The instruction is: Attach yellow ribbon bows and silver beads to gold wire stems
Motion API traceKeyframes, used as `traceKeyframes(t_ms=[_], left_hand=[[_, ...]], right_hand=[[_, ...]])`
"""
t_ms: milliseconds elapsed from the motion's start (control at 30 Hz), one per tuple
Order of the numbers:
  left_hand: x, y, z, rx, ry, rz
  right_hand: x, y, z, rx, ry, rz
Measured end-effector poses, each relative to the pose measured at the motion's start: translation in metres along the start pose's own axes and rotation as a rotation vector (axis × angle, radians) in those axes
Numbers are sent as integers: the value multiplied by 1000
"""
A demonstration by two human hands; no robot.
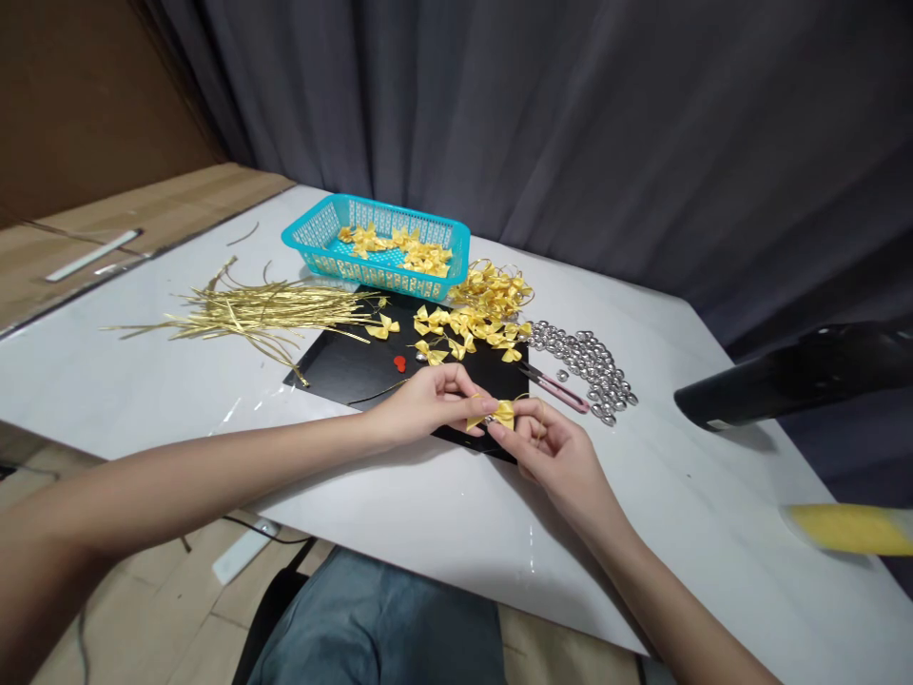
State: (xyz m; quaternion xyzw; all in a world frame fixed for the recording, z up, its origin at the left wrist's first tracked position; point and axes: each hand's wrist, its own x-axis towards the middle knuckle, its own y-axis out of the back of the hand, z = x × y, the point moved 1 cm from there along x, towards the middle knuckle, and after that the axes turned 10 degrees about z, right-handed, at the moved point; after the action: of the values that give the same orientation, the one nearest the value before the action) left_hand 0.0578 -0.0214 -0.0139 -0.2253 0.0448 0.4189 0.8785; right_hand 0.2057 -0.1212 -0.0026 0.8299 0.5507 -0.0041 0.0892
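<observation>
Between my two hands is a small yellow ribbon bow (504, 414) with a silvery bit at its centre. My left hand (442, 400) pinches the bow's left side, fingers curled. The thumb and fingertips of my right hand (549, 442) close on its right side. Both hands are over the near edge of a black mat (342, 366). Just beyond them lie several more yellow bows (475, 323). A small pair of thread snips (560, 390) with a pinkish handle rests to the right, beside a spread of shiny silver beads (589, 357).
A turquoise basket (306, 252) holding yellow bows stands at the back. Gold wire ties (263, 312) lie in a bundle on the left, and a small red piece (399, 363) is on the mat. A black cylindrical object (742, 385) and a yellow roll (848, 529) are at right.
</observation>
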Motion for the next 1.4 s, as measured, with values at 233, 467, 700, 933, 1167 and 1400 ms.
traceKeyframes(t_ms=[233,467,700,933,1167,1400], left_hand=[[2,2,-2,91,-137,-7],[2,5,5,191,-289,100],[12,19,7,253,-408,241],[15,22,5,347,-416,270],[9,18,1,545,-339,75],[-6,13,18,1117,-669,38]], right_hand=[[1,-2,2,-13,-7,32],[-1,8,-11,-60,-11,-40],[-1,45,-32,82,-97,-140],[6,84,-41,192,68,117],[11,95,-38,151,107,173],[18,74,-32,-180,38,-1]])
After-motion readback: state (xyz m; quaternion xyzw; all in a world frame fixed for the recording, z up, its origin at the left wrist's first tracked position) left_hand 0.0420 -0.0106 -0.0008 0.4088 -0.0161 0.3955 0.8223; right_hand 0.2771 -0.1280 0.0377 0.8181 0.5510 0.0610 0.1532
